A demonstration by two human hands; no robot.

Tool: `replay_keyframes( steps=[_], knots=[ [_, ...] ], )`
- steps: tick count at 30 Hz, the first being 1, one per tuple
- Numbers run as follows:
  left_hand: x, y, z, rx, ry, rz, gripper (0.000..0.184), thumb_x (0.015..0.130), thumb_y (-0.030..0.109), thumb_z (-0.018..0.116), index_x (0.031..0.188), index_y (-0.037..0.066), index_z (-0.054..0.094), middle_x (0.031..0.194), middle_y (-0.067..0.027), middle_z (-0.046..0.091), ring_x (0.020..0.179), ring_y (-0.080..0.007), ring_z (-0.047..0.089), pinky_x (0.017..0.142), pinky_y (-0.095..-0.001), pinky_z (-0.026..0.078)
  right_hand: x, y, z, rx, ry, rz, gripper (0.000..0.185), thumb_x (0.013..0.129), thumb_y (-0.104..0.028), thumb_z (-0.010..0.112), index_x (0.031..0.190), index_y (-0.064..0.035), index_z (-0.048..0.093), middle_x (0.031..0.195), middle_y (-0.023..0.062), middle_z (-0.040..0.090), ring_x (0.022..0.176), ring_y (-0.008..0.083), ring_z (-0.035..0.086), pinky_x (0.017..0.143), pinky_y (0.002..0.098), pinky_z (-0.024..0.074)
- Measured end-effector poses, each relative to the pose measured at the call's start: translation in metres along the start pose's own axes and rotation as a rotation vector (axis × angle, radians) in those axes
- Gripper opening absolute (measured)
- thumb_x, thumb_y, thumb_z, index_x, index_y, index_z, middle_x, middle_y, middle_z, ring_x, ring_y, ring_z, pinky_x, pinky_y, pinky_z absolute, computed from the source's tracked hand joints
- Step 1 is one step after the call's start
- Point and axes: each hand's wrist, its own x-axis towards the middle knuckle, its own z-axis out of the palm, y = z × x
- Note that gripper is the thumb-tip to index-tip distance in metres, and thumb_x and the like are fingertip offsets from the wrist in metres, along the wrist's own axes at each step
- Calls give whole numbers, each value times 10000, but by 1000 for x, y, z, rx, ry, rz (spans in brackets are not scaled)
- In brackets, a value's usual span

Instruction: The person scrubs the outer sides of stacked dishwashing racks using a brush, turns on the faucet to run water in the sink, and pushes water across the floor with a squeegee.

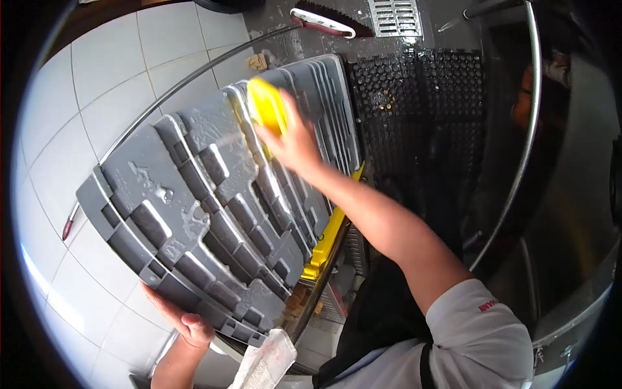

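Note:
A large grey plastic panel (pixel 217 139) with ribs and square recesses leans at a tilt in front of me, wet and streaked with suds. My right hand (pixel 295 139) grips what looks like a yellow scrub brush (pixel 267 104), pressed to the panel's upper part; both are a little blurred. At the panel's lower left edge is my left hand (pixel 184 324), its fingers along the rim and partly hidden behind it. A bright yellow plastic piece (pixel 330 243) runs along the panel's lower right side.
White tiles (pixel 107 45) lie to the left, crossed by a thin pole (pixel 146 113). A floor brush (pixel 324 23) and a drain grate (pixel 395 16) are at the top. A black studded mat (pixel 421 97) lies right of the panel, and a curved metal rail (pixel 534 84) stands beyond. A whitish cloth (pixel 265 363) hangs below.

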Motion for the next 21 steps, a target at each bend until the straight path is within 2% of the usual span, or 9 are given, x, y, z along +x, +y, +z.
replay_keyframes(
  steps=[3,5,6,8,12,15,16,19,21],
  knots=[
    [-2,2,-1,23,-10,-55,885,1035,623,238,1559,-81,123,1643,-228,143,1531,-326,123,1235,-454,70,4,-4,0,32,14,48,757,857,-290,766,1457,-32,383,1155,281,646,1024,455,655,847,472,550],
    [-3,0,0,15,2,-73,892,1032,631,233,1560,-80,122,1644,-226,141,1530,-325,124,1235,-453,69,-46,10,-6,34,50,-8,773,861,-294,769,1466,-22,371,1217,275,635,1088,425,658,895,464,548],
    [-4,-1,0,-1,9,-84,894,1032,633,232,1560,-79,121,1645,-223,140,1530,-324,125,1235,-453,69,-71,17,-15,-11,-26,40,783,867,-294,766,1472,-5,362,1270,263,622,1141,396,650,948,453,532],
    [-4,0,1,-21,16,-99,892,1033,632,230,1561,-78,120,1645,-220,141,1530,-323,128,1235,-452,70,-97,35,-22,-9,-32,30,784,868,-286,764,1474,5,362,1267,254,627,1148,389,648,966,443,522],
    [0,4,-1,18,6,-107,870,1039,618,222,1563,-70,131,1642,-214,162,1526,-324,143,1234,-451,81,-27,27,-2,-2,79,85,763,877,-315,748,1472,-9,381,1257,249,636,1134,376,655,925,424,534],
    [-5,4,-3,33,4,-112,859,1042,614,209,1562,-68,151,1637,-218,178,1521,-331,162,1233,-451,96,13,23,3,145,62,-7,801,872,-320,758,1472,28,357,1334,273,581,1224,363,600,995,403,490],
    [-4,2,-2,21,15,-107,858,1043,613,205,1561,-69,158,1635,-221,183,1519,-333,169,1232,-451,101,-9,20,-6,187,-5,106,799,882,-291,753,1478,43,340,1393,269,535,1297,344,547,1058,395,444],
    [-3,-1,-2,-5,16,-49,839,1048,601,196,1562,-61,172,1634,-222,187,1517,-337,179,1231,-450,108,-93,57,-17,159,-69,97,813,900,-260,733,1512,42,292,1451,244,488,1346,315,500,1115,384,397],
    [-4,1,-3,-4,13,-70,823,1053,590,191,1566,-53,168,1636,-222,183,1517,-338,179,1232,-452,104,-77,54,-14,157,-26,110,816,900,-261,732,1512,43,288,1457,244,482,1351,314,494,1118,390,393]
  ],
)
